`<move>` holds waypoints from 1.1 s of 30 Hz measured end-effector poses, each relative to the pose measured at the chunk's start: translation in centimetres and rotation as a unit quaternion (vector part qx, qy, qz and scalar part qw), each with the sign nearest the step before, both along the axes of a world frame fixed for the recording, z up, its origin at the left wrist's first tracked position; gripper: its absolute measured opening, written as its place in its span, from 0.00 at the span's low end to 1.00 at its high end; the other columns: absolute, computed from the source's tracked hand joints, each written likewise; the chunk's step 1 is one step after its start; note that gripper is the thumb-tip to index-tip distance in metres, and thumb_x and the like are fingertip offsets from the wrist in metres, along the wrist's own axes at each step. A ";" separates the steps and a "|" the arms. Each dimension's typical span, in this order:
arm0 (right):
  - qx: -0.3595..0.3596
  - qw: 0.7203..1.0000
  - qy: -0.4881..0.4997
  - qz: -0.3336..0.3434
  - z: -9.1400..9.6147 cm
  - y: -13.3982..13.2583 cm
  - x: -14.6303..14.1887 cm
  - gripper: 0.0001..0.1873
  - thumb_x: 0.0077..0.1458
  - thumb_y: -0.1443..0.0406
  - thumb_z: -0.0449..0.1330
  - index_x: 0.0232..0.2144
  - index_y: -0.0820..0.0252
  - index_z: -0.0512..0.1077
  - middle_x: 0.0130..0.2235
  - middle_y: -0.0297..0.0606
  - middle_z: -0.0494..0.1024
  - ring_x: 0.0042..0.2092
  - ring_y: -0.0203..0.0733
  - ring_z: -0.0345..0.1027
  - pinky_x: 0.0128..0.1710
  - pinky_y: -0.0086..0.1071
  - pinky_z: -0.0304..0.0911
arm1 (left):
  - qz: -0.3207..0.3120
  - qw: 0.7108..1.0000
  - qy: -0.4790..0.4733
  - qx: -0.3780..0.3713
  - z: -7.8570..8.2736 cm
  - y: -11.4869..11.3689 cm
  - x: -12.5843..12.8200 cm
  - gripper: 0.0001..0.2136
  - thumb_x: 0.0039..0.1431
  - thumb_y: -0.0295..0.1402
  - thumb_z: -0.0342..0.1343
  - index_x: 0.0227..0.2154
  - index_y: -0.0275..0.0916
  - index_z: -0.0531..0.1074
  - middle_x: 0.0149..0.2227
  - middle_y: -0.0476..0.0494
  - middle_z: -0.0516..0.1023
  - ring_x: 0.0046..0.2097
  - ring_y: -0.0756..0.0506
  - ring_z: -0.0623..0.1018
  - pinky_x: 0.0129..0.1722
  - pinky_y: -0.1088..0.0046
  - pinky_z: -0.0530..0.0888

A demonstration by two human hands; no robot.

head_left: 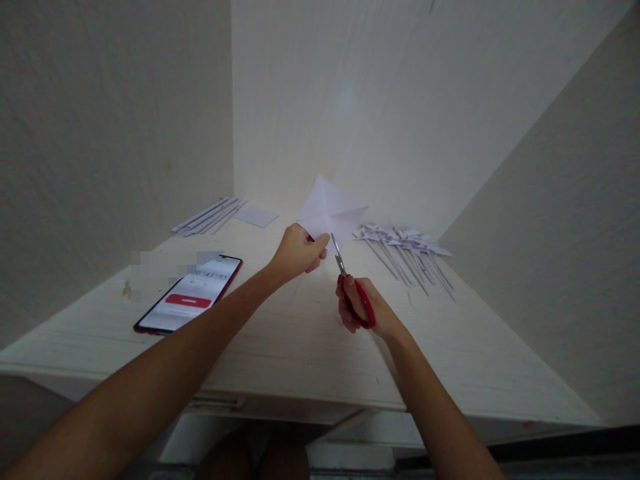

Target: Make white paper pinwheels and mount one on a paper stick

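Observation:
Between thumb and fingers, my left hand [301, 249] pinches the near left edge of a white square of paper [327, 203]. Crease lines cross the sheet, and it is held up above the table with one corner pointing away from me. My right hand [361, 305] is wrapped round the red handles of a pair of scissors [341, 263]. Their blades point up and away, at the paper's near corner, close to my left thumb. Whether the blades are parted, or have paper between them, is hard to see.
A phone [193, 293] showing a timer lies at the left of the white table [280, 347]. Behind it are several rolled paper sticks [210, 217] and a flat paper piece [256, 215]. Several paper pinwheels on sticks [407, 250] lie at the right. Walls enclose the back and sides.

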State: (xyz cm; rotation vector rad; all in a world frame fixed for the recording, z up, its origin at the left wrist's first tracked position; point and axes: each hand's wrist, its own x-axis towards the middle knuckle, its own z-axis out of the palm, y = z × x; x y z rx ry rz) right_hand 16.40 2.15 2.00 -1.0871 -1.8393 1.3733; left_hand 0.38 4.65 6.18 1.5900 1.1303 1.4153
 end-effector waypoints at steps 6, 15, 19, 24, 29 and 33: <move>0.009 1.000 -0.017 -0.014 -0.3 0.0 -0.1 0.30 0.48 0.39 0.43 0.19 0.59 0.57 0.10 0.28 0.61 0.10 0.31 0.55 0.08 0.23 0.43 | 0.009 1.000 0.011 -0.008 0.0 0.0 0.0 0.14 0.54 0.24 0.48 0.13 0.35 0.59 0.10 0.55 0.61 0.09 0.58 0.59 0.09 0.83 0.53; 0.005 1.000 -0.018 -0.016 0.1 -0.3 -0.4 0.30 0.48 0.39 0.44 0.18 0.59 0.56 0.10 0.28 0.61 0.11 0.32 0.59 0.08 0.22 0.48 | 0.008 1.000 0.015 -0.003 -0.3 0.3 -0.1 0.14 0.53 0.25 0.48 0.13 0.35 0.59 0.11 0.54 0.61 0.09 0.57 0.59 0.08 0.81 0.53; 0.011 0.999 -0.040 -0.019 0.3 -0.2 -0.1 0.30 0.47 0.39 0.45 0.17 0.59 0.56 0.10 0.29 0.61 0.11 0.32 0.57 0.08 0.23 0.47 | 0.001 1.000 0.007 -0.014 0.0 0.0 -0.1 0.13 0.52 0.24 0.48 0.13 0.36 0.59 0.10 0.55 0.60 0.09 0.57 0.59 0.09 0.81 0.52; 0.023 0.999 -0.028 0.022 0.1 0.1 0.4 0.30 0.47 0.39 0.44 0.21 0.60 0.58 0.12 0.29 0.62 0.12 0.30 0.55 0.10 0.23 0.44 | 0.005 1.000 0.008 -0.017 0.0 0.1 -0.2 0.13 0.52 0.24 0.48 0.13 0.35 0.59 0.10 0.54 0.60 0.10 0.58 0.59 0.09 0.82 0.53; -0.027 0.996 0.051 0.071 0.1 0.2 0.3 0.29 0.44 0.40 0.51 0.24 0.61 0.59 0.17 0.25 0.56 0.15 0.26 0.49 0.13 0.24 0.43 | 0.018 1.000 0.020 0.014 -0.5 0.6 -0.4 0.12 0.51 0.25 0.49 0.13 0.34 0.60 0.11 0.53 0.62 0.10 0.57 0.60 0.10 0.83 0.55; -0.049 0.992 0.073 0.089 0.0 0.4 0.4 0.30 0.38 0.40 0.56 0.24 0.61 0.59 0.18 0.25 0.53 0.17 0.25 0.47 0.14 0.23 0.40 | 0.022 0.999 0.035 0.013 -0.7 0.9 -0.4 0.13 0.51 0.25 0.49 0.12 0.35 0.60 0.10 0.53 0.61 0.11 0.58 0.60 0.10 0.83 0.55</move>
